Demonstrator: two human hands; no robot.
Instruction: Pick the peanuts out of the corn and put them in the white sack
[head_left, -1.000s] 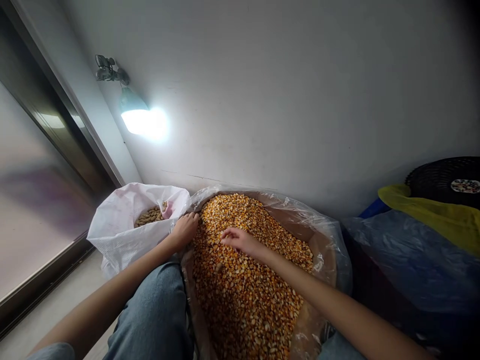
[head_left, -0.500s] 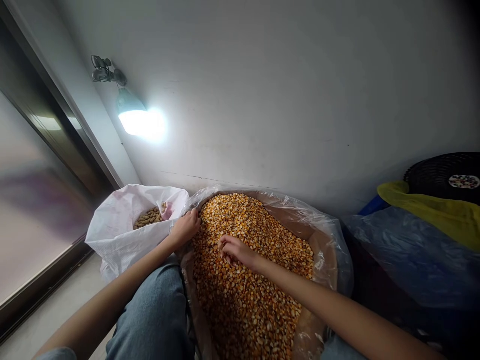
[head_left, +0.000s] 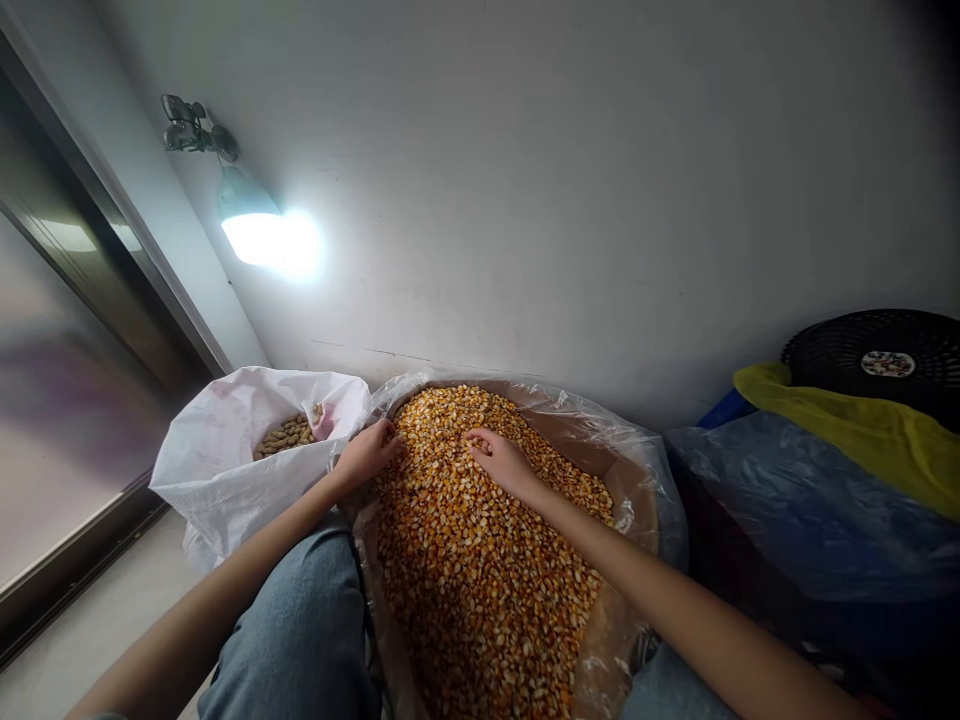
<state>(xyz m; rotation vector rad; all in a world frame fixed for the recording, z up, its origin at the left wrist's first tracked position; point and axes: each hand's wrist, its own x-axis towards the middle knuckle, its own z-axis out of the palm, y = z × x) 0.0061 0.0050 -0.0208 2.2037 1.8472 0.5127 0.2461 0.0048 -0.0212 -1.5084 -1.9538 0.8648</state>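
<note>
Right hand point(head_left: 502, 462) shifted up and rightward since the last frame; I read it half-open, palm down on dried corn kernels point(head_left: 480, 570) in a clear plastic liner point(head_left: 600, 430), gripping nothing visible. Left hand point(head_left: 367, 456) curled at the kernels' edge, beside a white woven sack point(head_left: 225, 470) of peanuts point(head_left: 285, 435); contents of that hand: cannot tell.

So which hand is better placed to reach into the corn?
Probably the right hand: it rests on the dried corn kernels mid-pile, while the left hand sits at the edge beside the white woven sack.
</note>
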